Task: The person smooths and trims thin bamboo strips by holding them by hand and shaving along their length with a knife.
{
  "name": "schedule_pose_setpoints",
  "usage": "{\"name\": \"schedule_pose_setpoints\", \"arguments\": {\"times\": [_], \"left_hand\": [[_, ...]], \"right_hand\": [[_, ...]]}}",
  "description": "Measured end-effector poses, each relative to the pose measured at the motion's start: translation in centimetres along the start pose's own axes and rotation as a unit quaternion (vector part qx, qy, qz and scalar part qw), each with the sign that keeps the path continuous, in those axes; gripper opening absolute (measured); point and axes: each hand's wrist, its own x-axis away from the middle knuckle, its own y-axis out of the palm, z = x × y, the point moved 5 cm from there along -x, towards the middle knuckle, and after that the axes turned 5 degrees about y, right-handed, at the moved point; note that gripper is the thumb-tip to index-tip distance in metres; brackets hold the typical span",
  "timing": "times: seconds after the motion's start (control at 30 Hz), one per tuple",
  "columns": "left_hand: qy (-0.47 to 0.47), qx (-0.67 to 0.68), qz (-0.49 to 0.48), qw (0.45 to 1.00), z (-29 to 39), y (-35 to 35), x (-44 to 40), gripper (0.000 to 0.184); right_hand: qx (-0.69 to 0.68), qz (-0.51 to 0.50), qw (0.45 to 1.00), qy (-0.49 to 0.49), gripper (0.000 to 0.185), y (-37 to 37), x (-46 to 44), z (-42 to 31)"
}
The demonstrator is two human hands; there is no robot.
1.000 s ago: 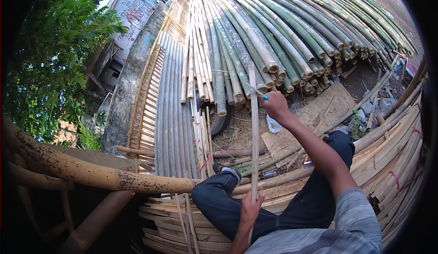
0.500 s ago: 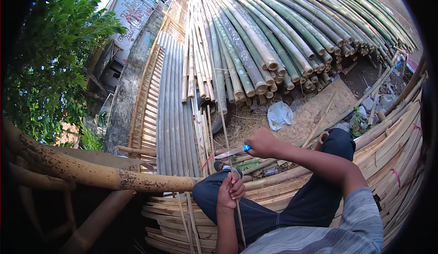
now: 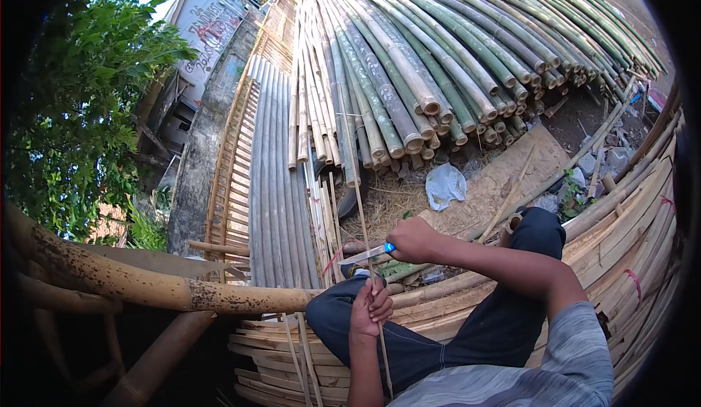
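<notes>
My left hand [image 3: 372,308] is closed around a long thin bamboo strip [image 3: 360,213], which runs from my lap up past my knees toward the stacked poles. My right hand [image 3: 412,240] grips the blue handle of a knife [image 3: 372,253]. The knife's blade points left and lies across the strip, a little above my left hand. Whether the edge cuts into the strip I cannot tell. Most of the handle is hidden inside my right fist.
A large stack of bamboo poles [image 3: 409,78] fills the far side. Split bamboo slats [image 3: 613,261] lie beneath and beside me. A thick spotted bamboo pole [image 3: 146,283] crosses at left. Corrugated sheets [image 3: 274,180] and a white plastic bag [image 3: 445,186] are ahead.
My right hand and the knife have shifted slightly down and left, bringing the blade closer to my left hand. The left hand keeps its hold on the strip.
</notes>
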Motion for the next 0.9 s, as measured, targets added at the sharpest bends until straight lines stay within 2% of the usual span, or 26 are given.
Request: {"name": "schedule_pose_setpoints", "arguments": {"times": [0.23, 0.77, 0.83, 0.87, 0.9], "left_hand": [[0.028, -0.066, 0.032, 0.997, 0.0, -0.1, 0.1, 0.032], [0.05, -0.115, 0.062, 0.99, -0.2, -0.2, 0.2, 0.031], [0.115, -0.283, 0.123, 0.944, 0.1, 0.5, 0.3, 0.031], [0.114, -0.283, 0.123, 0.944, -0.3, 0.9, 0.2, 0.031], [0.144, -0.342, 0.163, 0.914, -0.2, 1.0, 0.4, 0.03]], "right_hand": [[0.013, -0.018, 1.0, 0.008, 0.023, 0.2, 0.1, 0.0], [0.021, -0.029, 0.999, 0.01, 0.023, 0.2, 0.3, -0.8], [0.013, -0.023, 1.0, -0.008, 0.023, -0.4, 0.6, -1.4], [0.013, -0.023, 1.0, -0.007, 0.023, -0.1, 0.7, -1.5], [-0.003, -0.015, 1.0, -0.008, 0.023, 0.4, 0.9, -1.6]]}}
